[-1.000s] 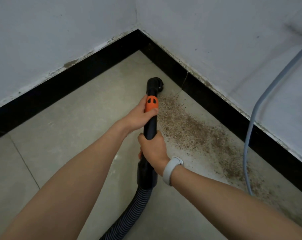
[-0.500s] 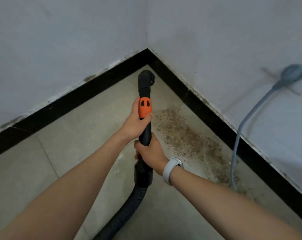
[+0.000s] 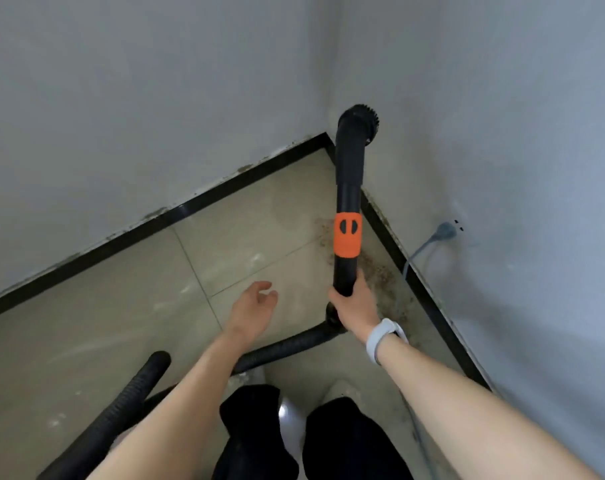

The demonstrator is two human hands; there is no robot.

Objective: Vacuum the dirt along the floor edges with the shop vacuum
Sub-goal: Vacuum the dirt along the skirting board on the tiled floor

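Grey walls (image 3: 121, 98) meeting in a corner, black baseboard (image 3: 190, 209) along both. Beige tiled floor (image 3: 86, 323) below. Black ribbed hose (image 3: 287, 348) trailing across floor from wand base, looping back at lower left. Black vacuum wand (image 3: 349, 174) with orange band (image 3: 347, 234) held upright near the corner, brush nozzle (image 3: 361, 121) raised off the floor, in front of the right-hand wall. Dirt (image 3: 374, 268) strewn on floor along right baseboard, partly hidden behind wand. Right hand (image 3: 354, 306) clenched around wand's lower end, white wristband (image 3: 382, 337) on wrist. Left hand (image 3: 254, 310) free, fingers loose, holding nothing, apart from wand. Grey cable (image 3: 422, 249) running to wall outlet (image 3: 458, 225) at right.
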